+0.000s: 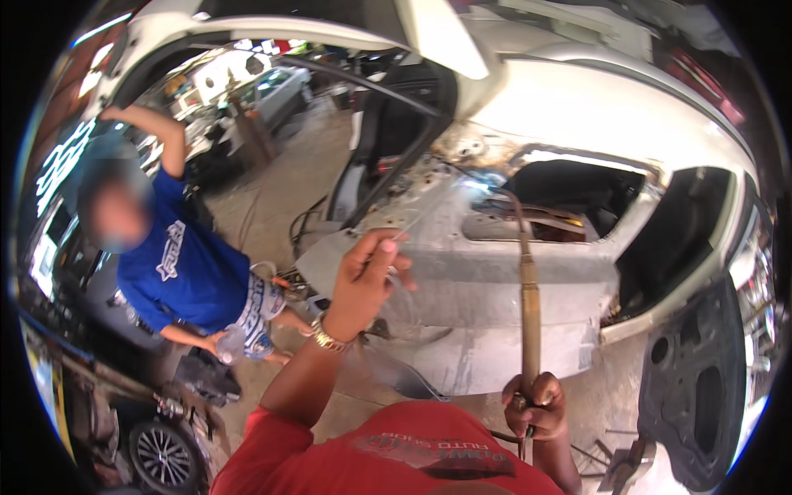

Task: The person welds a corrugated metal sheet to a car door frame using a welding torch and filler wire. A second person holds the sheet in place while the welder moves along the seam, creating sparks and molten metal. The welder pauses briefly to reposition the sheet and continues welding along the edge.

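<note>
A white car body (528,272), stripped to bare metal along its side panel, is filling the upper right of the view. A bright blue-white flame spot (488,178) is glowing on that panel near its top edge. The right hand (536,406), at about five o'clock, is closing its grip around the base of a long brass-coloured welding torch (529,289); the torch is rising straight toward twelve o'clock from the fist, its bent tip meeting the glow. The left hand (363,285), near centre, is pinching a thin filler rod (429,213) between thumb and fingers; the rod is slanting toward two o'clock, ending beside the flame. At nine o'clock, a person in a blue shirt (183,268) is leaning with one arm raised, holding a clear plastic bottle (231,345) whose contents cannot be made out.
</note>
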Demonstrator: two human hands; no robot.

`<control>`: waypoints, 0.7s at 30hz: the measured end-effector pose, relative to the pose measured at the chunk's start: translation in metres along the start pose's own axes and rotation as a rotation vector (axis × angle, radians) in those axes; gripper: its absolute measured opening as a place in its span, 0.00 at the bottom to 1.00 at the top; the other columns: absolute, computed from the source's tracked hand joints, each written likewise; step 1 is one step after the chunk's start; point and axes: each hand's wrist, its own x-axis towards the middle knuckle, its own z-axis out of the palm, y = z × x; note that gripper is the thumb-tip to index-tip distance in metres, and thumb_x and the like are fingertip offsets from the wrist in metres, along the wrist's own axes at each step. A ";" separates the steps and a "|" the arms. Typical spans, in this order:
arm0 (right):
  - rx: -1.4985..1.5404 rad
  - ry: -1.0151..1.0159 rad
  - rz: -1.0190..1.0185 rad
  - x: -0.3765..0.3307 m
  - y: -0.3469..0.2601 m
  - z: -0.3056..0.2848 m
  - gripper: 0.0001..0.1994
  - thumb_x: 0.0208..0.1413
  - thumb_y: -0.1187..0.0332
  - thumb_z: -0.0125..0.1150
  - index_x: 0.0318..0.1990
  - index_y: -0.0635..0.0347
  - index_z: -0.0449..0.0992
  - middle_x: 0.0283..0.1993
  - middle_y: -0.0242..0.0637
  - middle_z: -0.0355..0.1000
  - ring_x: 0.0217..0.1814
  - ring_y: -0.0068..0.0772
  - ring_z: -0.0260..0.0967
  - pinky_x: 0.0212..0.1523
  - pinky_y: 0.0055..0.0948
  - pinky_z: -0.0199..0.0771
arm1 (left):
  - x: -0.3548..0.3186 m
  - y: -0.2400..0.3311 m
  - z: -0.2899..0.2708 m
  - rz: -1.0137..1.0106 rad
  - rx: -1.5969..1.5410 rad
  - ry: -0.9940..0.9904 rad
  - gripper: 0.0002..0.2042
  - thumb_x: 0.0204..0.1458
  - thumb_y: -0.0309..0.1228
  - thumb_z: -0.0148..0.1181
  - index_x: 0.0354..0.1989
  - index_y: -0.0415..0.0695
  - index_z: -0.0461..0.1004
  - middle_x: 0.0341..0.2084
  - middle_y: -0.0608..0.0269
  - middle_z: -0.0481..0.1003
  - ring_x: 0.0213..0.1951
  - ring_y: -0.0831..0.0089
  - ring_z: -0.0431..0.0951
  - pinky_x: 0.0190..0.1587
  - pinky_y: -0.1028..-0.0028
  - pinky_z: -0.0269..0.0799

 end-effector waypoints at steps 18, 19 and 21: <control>-0.055 -0.006 -0.079 0.010 0.021 0.003 0.15 0.57 0.87 0.62 0.39 0.55 0.65 0.52 0.69 0.71 0.21 0.33 0.76 0.18 0.23 0.75 | 0.024 -0.018 0.005 0.110 0.035 -0.153 0.23 0.75 0.47 0.51 0.64 0.42 0.76 0.33 0.64 0.82 0.30 0.75 0.84 0.38 0.76 0.74; -0.067 -0.007 -0.077 0.012 0.022 0.003 0.15 0.57 0.87 0.62 0.38 0.55 0.65 0.52 0.69 0.71 0.21 0.33 0.76 0.18 0.23 0.76 | 0.024 -0.022 0.006 0.100 0.004 -0.157 0.23 0.74 0.47 0.51 0.64 0.42 0.76 0.32 0.64 0.82 0.29 0.75 0.84 0.40 0.75 0.75; -0.088 0.002 -0.067 0.015 0.022 0.006 0.14 0.57 0.87 0.61 0.38 0.55 0.65 0.51 0.68 0.72 0.22 0.32 0.78 0.21 0.23 0.78 | 0.024 -0.028 0.007 0.094 -0.022 -0.131 0.23 0.74 0.48 0.51 0.63 0.41 0.77 0.29 0.65 0.80 0.29 0.74 0.83 0.40 0.75 0.76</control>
